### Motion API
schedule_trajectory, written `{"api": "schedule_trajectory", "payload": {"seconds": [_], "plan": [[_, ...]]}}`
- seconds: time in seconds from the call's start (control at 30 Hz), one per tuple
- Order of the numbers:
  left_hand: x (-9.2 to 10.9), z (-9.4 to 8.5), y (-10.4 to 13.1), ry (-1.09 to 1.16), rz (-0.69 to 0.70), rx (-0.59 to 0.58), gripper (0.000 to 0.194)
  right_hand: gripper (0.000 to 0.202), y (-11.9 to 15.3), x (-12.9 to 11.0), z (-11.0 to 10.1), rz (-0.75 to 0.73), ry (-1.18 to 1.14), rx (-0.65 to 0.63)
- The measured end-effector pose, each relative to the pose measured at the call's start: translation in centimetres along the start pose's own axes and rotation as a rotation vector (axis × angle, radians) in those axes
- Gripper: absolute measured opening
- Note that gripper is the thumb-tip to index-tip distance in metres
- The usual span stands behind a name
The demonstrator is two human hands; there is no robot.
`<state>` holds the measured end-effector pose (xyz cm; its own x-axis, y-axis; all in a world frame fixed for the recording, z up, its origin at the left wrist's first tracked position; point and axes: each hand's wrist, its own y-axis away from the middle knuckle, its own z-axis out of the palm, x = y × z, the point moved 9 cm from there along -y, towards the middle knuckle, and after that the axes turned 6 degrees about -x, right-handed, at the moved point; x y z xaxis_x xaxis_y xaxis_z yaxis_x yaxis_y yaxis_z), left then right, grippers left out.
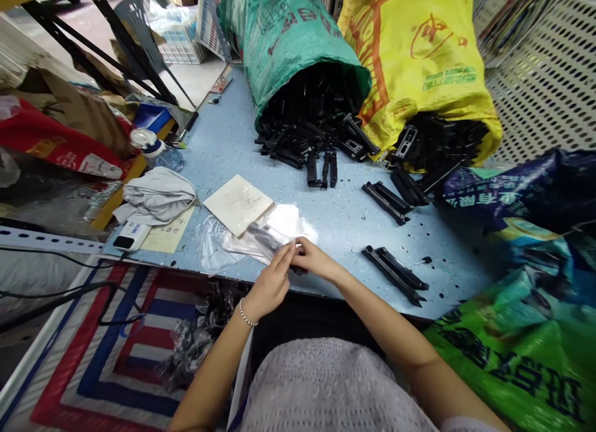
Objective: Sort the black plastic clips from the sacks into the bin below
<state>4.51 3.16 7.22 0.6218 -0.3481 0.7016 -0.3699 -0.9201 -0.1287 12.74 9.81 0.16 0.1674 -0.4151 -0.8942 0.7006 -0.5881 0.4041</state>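
My left hand (pixel 274 282), with a beaded bracelet at the wrist, meets my right hand (pixel 315 258) at the table's front edge. Both sets of fingers are closed around the near end of a clear plastic bag with a long black plastic part (pixel 265 236) inside, blurred by motion. A dark end shows just below the fingers. Under it lie several flat clear plastic bags (pixel 237 242). A square cream tile (pixel 238 202) with dark specks sits just beyond them. To the right rest two pairs of black plastic parts, a nearer pair (pixel 395 275) and a farther pair (pixel 386 201).
A green sack (pixel 298 41) and a yellow sack (pixel 419 53) spill black parts onto the blue table (pixel 218 146). On the left are a grey cloth (pixel 158 193), a bottle (pixel 156 149) and a white device (pixel 133 234). A green bag (pixel 521 351) bulges at right.
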Motion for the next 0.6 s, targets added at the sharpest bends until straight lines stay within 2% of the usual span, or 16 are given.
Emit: {"api": "schedule_trajectory", "payload": {"seconds": [0.07, 0.13, 0.2, 0.27, 0.33, 0.4, 0.5, 0.53, 0.6], "plan": [[1.1, -0.1, 1.2, 0.014, -0.025, 0.007, 0.076, 0.039, 1.0, -1.5, 1.2, -0.128, 0.112, 0.025], [1.4, -1.0, 2.4, 0.021, -0.047, 0.047, 0.070, 0.036, 1.7, -1.6, 2.4, -0.144, 0.054, -0.017], [1.2, -2.6, 3.8, 0.018, -0.062, 0.160, 0.060, 0.038, 1.8, -0.6, 3.4, -0.059, -0.158, -0.117], [0.7, -4.4, 5.3, 0.004, -0.079, 0.339, 0.052, 0.045, 1.6, 0.3, 4.4, 0.041, -0.419, -0.236], [0.6, -5.2, 6.3, 0.007, -0.070, 0.451, 0.047, 0.051, 1.5, 0.5, 4.8, 0.077, -0.600, -0.294], [0.9, -4.4, 6.1, 0.056, -0.042, 0.418, 0.045, 0.050, 1.3, 0.4, 4.2, 0.032, -0.609, -0.212], [1.7, -2.2, 4.4, 0.000, -0.053, 0.269, 0.057, 0.055, 2.2, -0.3, 2.6, -0.135, -0.324, 0.060], [2.0, -2.0, 3.8, -0.076, -0.079, 0.243, 0.061, 0.058, 2.8, -0.7, 3.0, -0.186, -0.212, 0.088], [2.6, -2.5, 3.3, -0.231, -0.141, 0.243, 0.057, 0.055, 3.7, -1.4, 5.1, -0.246, -0.080, -0.034]]}}
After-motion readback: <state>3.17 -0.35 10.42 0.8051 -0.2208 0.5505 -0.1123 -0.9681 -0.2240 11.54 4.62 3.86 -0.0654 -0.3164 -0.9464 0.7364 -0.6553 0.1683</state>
